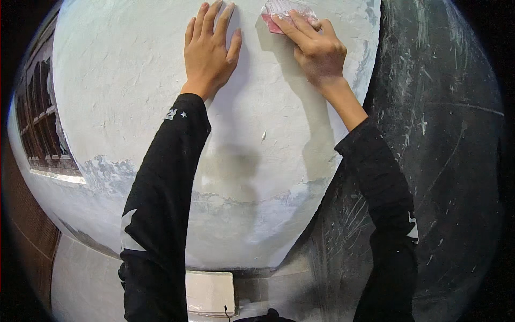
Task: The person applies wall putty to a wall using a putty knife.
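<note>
A pale wall point(134, 107) with rough white filler on its upper part spreads out in front of me. My left hand point(211, 53) rests on it near the top, fingers stretched out and holding nothing. To its right, my right hand point(316, 48) grips a pink putty spreader point(273, 26) smeared with white filler, fingers pressed over its back. The spreader lies against the wall close to the upper edge of the view. A small raised blob of filler point(264, 134) sticks to the wall below the hands.
A dark, scratched panel point(445, 161) with white smears borders the wall on the right. At the far left is a window with dark wooden bars point(43, 115). A cream rectangular object point(211, 290) is at the wall's foot, on the grey floor point(80, 273).
</note>
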